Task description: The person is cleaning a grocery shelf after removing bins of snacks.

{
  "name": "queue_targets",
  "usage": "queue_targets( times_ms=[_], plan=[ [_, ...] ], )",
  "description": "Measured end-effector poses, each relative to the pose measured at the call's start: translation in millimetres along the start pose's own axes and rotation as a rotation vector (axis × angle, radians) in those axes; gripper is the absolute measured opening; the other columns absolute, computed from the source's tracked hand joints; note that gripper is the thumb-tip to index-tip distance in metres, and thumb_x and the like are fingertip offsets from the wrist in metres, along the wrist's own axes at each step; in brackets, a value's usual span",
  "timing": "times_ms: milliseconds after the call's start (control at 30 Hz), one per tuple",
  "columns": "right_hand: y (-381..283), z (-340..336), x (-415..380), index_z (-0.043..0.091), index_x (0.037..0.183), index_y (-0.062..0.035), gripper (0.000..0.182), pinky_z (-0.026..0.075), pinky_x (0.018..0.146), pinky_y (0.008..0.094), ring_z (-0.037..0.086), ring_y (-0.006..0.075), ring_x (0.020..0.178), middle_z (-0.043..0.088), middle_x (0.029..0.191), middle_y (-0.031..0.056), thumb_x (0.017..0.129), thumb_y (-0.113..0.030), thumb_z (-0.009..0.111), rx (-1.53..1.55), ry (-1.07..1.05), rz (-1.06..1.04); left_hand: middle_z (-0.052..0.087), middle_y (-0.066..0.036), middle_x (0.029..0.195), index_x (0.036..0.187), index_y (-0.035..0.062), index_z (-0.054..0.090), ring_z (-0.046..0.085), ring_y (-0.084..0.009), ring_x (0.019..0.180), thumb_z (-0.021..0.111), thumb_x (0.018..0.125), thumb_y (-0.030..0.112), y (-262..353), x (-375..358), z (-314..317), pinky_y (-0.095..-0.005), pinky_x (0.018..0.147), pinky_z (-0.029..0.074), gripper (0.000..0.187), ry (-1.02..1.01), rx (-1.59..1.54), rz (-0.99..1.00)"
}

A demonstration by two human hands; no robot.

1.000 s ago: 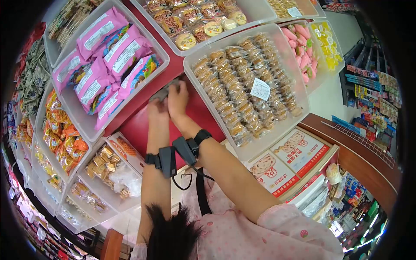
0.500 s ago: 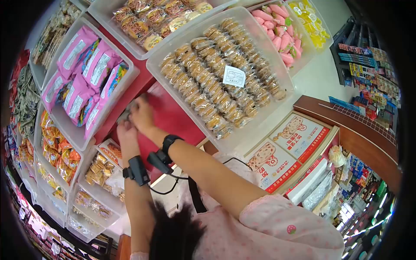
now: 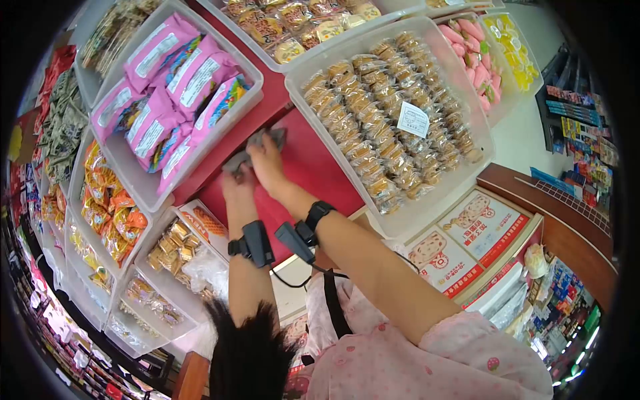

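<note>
A crumpled grey cloth lies on the red surface between the food bins. My right hand presses on the cloth with its fingers curled over it. Close beside it, my left hand rests at the cloth's lower left end, its fingers blurred and bent against it. Both wrists wear black straps with small devices, joined by a black cable.
Right of the hands is a bin of wrapped round pastries; to the left, a bin of pink packets. Below left stand bins of orange packets and small wrapped snacks. Red-and-white printed boxes lie at the right.
The view has shifted, so the bins and the red surface appear further right. Both hands remain at the cloth, which now shows more spread out beyond my right fingers.
</note>
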State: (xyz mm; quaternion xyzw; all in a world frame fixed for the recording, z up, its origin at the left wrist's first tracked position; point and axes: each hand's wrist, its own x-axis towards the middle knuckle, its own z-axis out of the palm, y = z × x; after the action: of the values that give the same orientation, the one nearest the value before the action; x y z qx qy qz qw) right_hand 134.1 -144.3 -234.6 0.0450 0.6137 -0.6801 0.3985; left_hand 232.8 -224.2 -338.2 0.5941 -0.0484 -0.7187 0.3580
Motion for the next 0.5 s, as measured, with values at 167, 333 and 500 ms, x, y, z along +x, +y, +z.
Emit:
queue_targets(
  times_ms=[167,333,500],
  plan=[
    [59.3,29.4,-26.2,0.058,0.115,-0.0019,0.037,0.047,0.084,0.0397,0.062,0.0346,0.101,0.064,0.106,0.0226,0.086,-0.024,0.054,-0.526,-0.103,-0.274,0.062,-0.012,0.110,0.116,0.0043,0.054,0.060,-0.0246,0.105,0.044,0.098,0.033,37.9,-84.5,-6.9,-0.0375,0.089,0.051,0.035,-0.204,0.133,0.039],
    [12.7,-12.0,-62.3,0.061,0.112,-0.0068,0.032,0.049,0.077,0.0473,0.062,0.0394,0.094,0.064,0.104,0.0220,0.087,-0.024,0.053,-0.814,-0.486,-0.147,0.060,-0.010,0.111,0.123,0.0065,0.043,0.060,-0.0217,0.102,0.058,0.093,0.028,4.8,-153.6,-24.6,-0.0374,0.083,0.053,0.040,-0.136,0.372,0.306],
    [-16.8,-91.4,-96.9,0.062,0.117,-0.0098,0.029,0.049,0.079,0.0359,0.060,0.0250,0.094,0.059,0.103,0.0135,0.090,-0.018,0.056,-0.821,-0.738,-0.262,0.057,-0.006,0.102,0.119,0.0096,0.041,0.058,-0.0154,0.092,0.064,0.089,0.019,-6.8,-230.0,-42.4,-0.0326,0.073,0.052,0.039,-0.342,0.403,-0.005]
  ],
)
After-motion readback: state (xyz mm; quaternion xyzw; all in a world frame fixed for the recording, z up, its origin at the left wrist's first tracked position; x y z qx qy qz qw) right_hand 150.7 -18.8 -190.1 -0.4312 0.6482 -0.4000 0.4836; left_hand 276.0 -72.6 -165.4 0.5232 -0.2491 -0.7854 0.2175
